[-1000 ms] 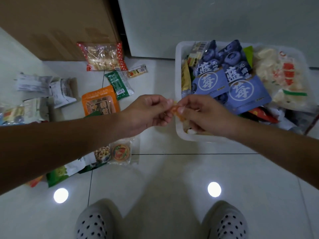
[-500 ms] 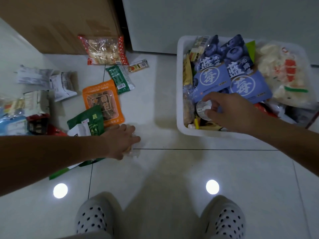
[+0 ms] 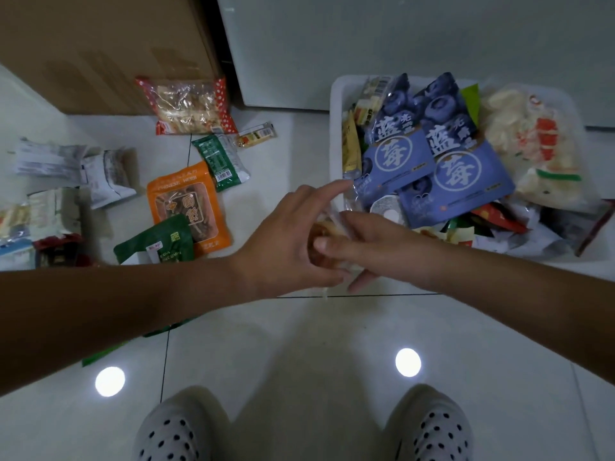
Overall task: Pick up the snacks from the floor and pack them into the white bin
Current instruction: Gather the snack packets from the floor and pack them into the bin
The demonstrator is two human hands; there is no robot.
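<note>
left hand [image 3: 286, 241]: index straight, other fingers under the small clear-wrapped snack [image 3: 322, 227]; can't tell if it grips.
right hand [image 3: 382, 251]: your thumb pinches that snack; likely a handover, since this hand is nearer the bin.
white bin [image 3: 336, 128]: just beyond your right hand, heaped with blue pouches [image 3: 466, 161] and a pale cracker bag [image 3: 532, 151].
unpacked: orange pouch [image 3: 186, 201] lies on the floor [image 3: 299, 344], left of your left hand.

A white bin [image 3: 336, 104] brims with blue packets [image 3: 466, 161] printed with blueberries and white-ringed characters. On pale glossy tiles [image 3: 299, 344] lie an orange packet [image 3: 186, 201], a dark green pouch [image 3: 159, 242] and a red bag [image 3: 189, 104] dotted white, beside a brown cardboard box [image 3: 100, 44]. The white slippers [image 3: 176, 430] carry black spots, and the tan snack [image 3: 321, 227] wears clear wrap.
</note>
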